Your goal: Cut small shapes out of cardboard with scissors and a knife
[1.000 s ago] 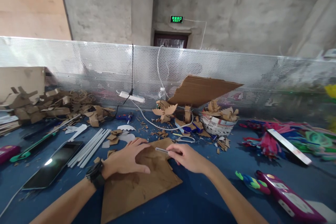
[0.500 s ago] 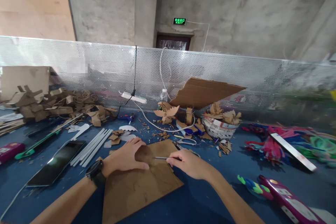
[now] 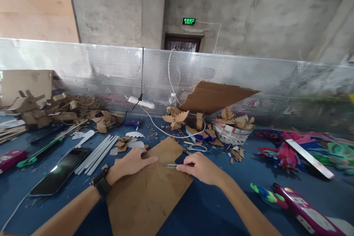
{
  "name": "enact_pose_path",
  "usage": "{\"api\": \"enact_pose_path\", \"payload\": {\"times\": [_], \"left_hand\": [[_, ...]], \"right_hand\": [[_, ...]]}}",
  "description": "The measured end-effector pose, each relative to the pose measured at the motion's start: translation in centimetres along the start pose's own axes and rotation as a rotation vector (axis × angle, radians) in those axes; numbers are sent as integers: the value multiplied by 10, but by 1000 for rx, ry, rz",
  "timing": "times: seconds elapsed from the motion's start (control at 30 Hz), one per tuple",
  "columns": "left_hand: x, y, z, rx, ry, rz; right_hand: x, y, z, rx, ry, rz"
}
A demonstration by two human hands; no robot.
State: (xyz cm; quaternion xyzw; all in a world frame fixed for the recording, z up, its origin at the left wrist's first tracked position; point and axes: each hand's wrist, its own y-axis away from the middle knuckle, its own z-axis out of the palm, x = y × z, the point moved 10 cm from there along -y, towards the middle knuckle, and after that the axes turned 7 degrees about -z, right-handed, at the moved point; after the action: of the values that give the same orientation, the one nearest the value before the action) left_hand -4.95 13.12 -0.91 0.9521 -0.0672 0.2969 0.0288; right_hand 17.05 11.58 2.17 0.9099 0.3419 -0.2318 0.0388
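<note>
Cardboard [image 3: 149, 195]: on the tabletop [image 3: 204, 214], under the left hand; seems light, rather stiff, can crease; edges are good for holding.
Left hand [image 3: 131, 163]: half open, thumb spread, pressing the cardboard, gripping nothing.
Right hand [image 3: 204, 167]: fingers closed around the tool.
Tool [image 3: 170, 165]: slim, probably rigid; better held behind its tip.

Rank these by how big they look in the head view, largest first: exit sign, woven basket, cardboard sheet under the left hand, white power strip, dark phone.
1. Cardboard sheet
2. Dark phone and woven basket: too alike to rank
3. White power strip
4. Exit sign
</note>
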Motion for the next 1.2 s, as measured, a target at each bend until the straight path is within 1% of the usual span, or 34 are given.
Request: {"api": "enact_pose_path", "payload": {"times": [0.1, 0.23, 0.33, 0.43, 0.5, 0.57, 0.67, 0.7, 0.77, 0.87, 1.0, 1.2], "left_hand": [[-9, -8, 3, -21, 56, -51], [-25, -7, 10, -134, 192, -187], [-25, 0, 12, -205, 239, -227], [-17, 6, 10, -227, 173, -186], [-11, 7, 7, -191, 62, -140], [-7, 6, 4, -118, -36, -119], [-6, 7, 0, -4, -138, -170], [-5, 8, 0, 13, -169, -193], [-4, 10, 1, 27, -209, -220], [0, 12, 2, 21, -247, -219], [2, 13, 1, 28, -296, -219], [9, 17, 3, 69, -338, -184]], "right_hand": [[-2, 3, -1, -22, -134, 6], [-6, 6, 9, -87, -225, 46], [-9, 7, 16, -107, -225, 70], [-17, 5, 21, -118, -176, 22], [-24, 3, 24, -124, -148, -26], [-28, 1, 26, -118, -120, -75], [-35, -1, 27, -74, -61, -149], [-36, -1, 28, -60, -34, -164], [-39, -1, 29, -53, 20, -170], [-44, 0, 31, -70, 78, -172], [-51, 1, 29, -58, 113, -199], [-52, 1, 31, -59, 204, -226]]}}
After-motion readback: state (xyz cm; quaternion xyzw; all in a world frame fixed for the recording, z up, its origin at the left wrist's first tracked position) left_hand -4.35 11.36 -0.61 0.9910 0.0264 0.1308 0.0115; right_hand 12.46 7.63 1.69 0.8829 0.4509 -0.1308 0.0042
